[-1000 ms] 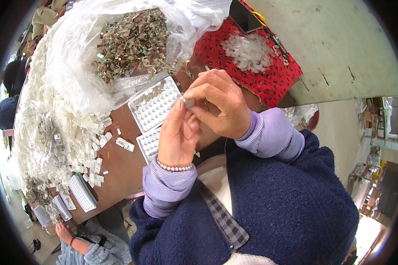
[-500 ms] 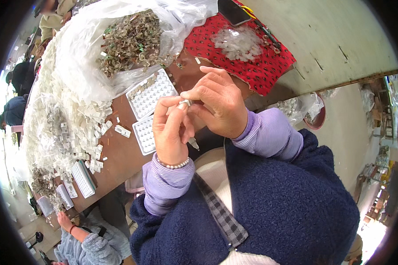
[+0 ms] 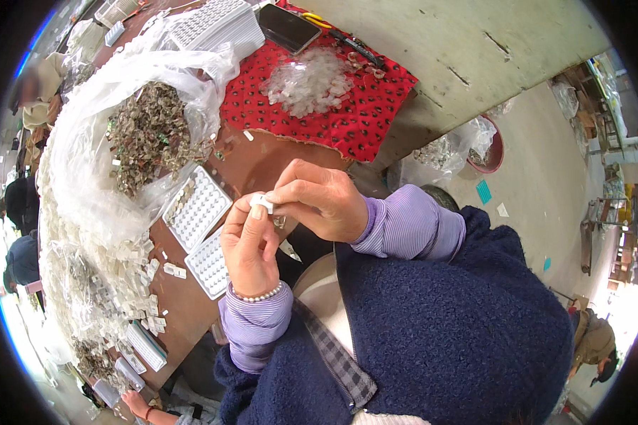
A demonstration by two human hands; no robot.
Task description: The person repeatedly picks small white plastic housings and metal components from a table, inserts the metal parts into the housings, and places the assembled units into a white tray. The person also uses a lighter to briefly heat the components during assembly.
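My left hand (image 3: 245, 248) pinches a small white plastic piece (image 3: 261, 203) between thumb and fingertips. My right hand (image 3: 324, 202) meets it from the other side, its thumb and forefinger closed on the piece's right end. Both hands are over the table's near edge. Just left of them lies a white tray (image 3: 204, 210) with rows of small raised cells and a few little parts along its left side. A second white tray (image 3: 209, 265) adjoins it, partly covered by my left hand.
A plastic bag (image 3: 74, 152) holds a heap of small brownish parts (image 3: 151, 134). White packets (image 3: 99, 276) cover the left side. Clear pieces (image 3: 308, 81) lie on a red spotted cloth (image 3: 252, 113), near a phone (image 3: 288, 30). Stacked trays (image 3: 216, 30) stand behind. A co-worker's hand (image 3: 136, 404) shows lower left.
The view has shifted, so the table things sit further left and lower. My right hand's outstretched fingers have curled in, and the white piece between my fingertips shows more plainly.
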